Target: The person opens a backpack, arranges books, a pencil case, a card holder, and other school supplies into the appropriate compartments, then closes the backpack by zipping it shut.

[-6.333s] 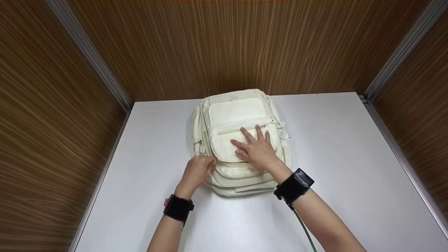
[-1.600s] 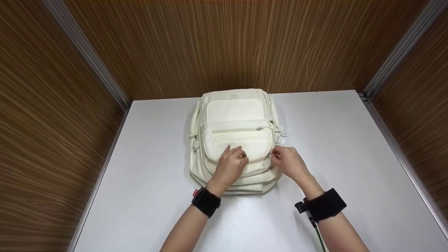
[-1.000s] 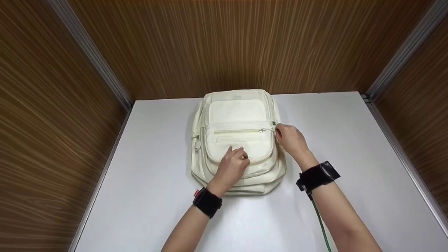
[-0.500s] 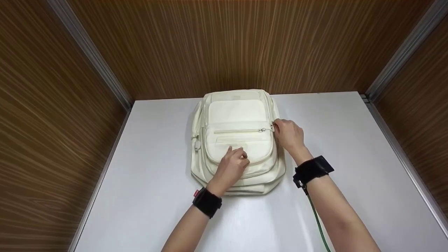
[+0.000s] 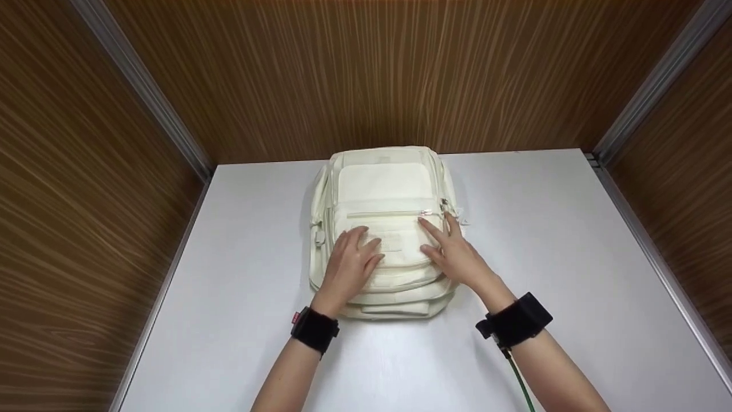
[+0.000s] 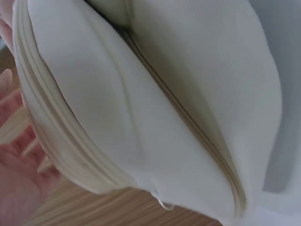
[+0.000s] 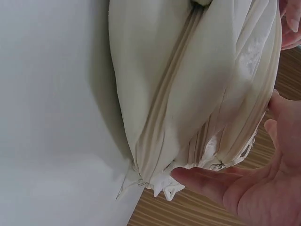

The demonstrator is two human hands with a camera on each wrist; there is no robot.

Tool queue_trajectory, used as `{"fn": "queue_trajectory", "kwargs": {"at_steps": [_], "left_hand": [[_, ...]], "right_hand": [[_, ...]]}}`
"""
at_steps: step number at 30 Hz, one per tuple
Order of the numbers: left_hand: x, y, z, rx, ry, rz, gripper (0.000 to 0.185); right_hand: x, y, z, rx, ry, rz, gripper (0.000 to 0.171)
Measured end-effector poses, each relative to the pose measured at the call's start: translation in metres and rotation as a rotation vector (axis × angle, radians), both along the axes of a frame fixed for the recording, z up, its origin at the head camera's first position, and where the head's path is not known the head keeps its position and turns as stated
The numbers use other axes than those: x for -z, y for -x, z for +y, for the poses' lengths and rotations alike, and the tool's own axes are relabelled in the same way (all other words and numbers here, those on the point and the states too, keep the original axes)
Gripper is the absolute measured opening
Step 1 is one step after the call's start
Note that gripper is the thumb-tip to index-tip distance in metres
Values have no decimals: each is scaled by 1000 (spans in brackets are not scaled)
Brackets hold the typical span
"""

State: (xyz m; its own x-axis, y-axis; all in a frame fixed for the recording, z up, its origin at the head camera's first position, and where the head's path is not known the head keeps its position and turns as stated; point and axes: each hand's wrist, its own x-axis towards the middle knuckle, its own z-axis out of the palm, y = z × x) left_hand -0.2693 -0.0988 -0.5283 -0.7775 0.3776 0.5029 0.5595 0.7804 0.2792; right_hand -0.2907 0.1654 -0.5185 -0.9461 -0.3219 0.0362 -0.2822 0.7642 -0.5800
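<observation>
A cream backpack (image 5: 384, 182) lies front side up on the white table, its top toward the back wall. Over the left part of its front pocket is my left hand (image 5: 346, 269), fingers spread and slightly bent. My right hand (image 5: 457, 257) lies at the pocket's right edge with fingers extended, near the metal zipper pull (image 5: 426, 213). In the right wrist view, the fingers of my right hand (image 7: 263, 188) reach along the bag's side beside white strap loops (image 7: 171, 190). The left wrist view has my left hand (image 6: 23, 174) beside the bag's zipped edge, gripping nothing.
The white table (image 5: 257, 229) is bounded by a brown wood-grain wall (image 5: 366, 80) behind and similar panels at both sides. Black bands sit on both wrists, and a green cable (image 5: 520, 380) trails from the right one.
My right hand has let go of the zipper area at the bag's right edge and moved down and left, fingers spreading. My left hand has shifted left and opened out.
</observation>
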Motion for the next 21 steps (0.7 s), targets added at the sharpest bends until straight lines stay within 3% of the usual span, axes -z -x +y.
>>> {"fn": "queue_trajectory", "kwargs": {"at_steps": [3,6,14,17,21], "left_hand": [[2,-3,-9,-122,0,-42,38],[5,-7,-13,-184,-24,-85,43],[2,-11,-15,-154,-91,-348,48],[1,-7,-15,-147,-80,-392,49],[1,-1,-12,-132,-61,-395,50]], "right_hand": [[3,-12,-2,10,10,-44,61],[5,-20,-2,18,-13,-59,60],[5,-20,-3,32,-59,-129,59],[5,-16,-2,35,-60,-164,59],[5,-9,0,44,-67,-182,59]]}}
